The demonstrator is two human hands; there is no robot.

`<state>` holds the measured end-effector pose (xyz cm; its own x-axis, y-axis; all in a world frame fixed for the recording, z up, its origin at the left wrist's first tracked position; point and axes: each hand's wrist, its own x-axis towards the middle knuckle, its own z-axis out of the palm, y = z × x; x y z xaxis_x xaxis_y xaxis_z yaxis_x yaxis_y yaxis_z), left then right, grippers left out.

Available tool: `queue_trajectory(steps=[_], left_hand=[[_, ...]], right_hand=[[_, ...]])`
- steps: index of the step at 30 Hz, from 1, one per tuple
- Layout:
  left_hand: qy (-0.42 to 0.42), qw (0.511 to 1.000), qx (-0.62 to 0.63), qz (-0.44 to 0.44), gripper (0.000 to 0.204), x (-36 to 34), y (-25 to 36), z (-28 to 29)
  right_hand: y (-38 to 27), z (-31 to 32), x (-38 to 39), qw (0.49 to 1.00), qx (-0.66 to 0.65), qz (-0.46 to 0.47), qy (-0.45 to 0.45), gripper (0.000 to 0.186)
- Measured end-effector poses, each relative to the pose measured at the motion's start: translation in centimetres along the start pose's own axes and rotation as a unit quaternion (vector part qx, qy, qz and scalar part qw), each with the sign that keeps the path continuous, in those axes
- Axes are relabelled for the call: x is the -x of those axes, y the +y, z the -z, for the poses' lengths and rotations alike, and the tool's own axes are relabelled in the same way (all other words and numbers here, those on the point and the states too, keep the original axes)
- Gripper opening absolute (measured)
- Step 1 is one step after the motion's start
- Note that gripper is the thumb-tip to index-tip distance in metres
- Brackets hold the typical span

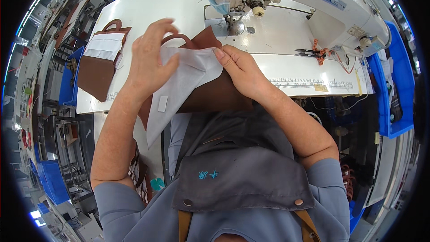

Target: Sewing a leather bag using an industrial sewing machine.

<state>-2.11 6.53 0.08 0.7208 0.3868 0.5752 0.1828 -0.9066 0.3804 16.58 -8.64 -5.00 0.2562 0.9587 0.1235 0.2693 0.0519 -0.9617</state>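
A brown bag piece (224, 94) with a loop handle and a white backing sheet (183, 89) bearing a small white patch is held up at the table's front edge, below the sewing machine needle area. My right hand (242, 69) pinches its upper right edge, thumb over the white sheet. My left hand (150, 62) is at the upper left beside the handle, fingers apart and curved over the white sheet; whether the fingertips touch it is unclear. A second brown piece (94, 78) with a handle and white panel lies on the table at left.
The white sewing machine (327, 9) occupies the back right, with black thread snips (307, 53) and orange cord beside it. A ruler strip runs along the white table (134, 4). Blue bins (396, 94) stand at the right, left and back. My apron lies below the piece.
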Motion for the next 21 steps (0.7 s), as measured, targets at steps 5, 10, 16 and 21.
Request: queue_trajectory(steps=[5,10,16,21], left_hand=[[-0.155,0.982,0.025,-0.105,0.025,-3.2,2.8,-0.6],[-0.387,0.92,0.042,-0.045,0.018,-6.8,2.2,0.5],[-0.342,0.917,0.206,0.004,0.016,-5.5,2.4,-0.3],[-0.246,0.952,0.181,-0.028,0.01,-4.8,4.3,1.0]], right_hand=[[-0.3,-0.3,0.3,0.998,-0.009,0.068,-0.002,0.031],[-1.2,1.0,0.6,0.993,0.019,0.115,-0.02,0.026],[-3.1,2.6,1.4,0.996,0.036,0.078,-0.022,0.015],[-3.9,2.8,1.3,0.984,0.1,0.143,-0.017,0.017]])
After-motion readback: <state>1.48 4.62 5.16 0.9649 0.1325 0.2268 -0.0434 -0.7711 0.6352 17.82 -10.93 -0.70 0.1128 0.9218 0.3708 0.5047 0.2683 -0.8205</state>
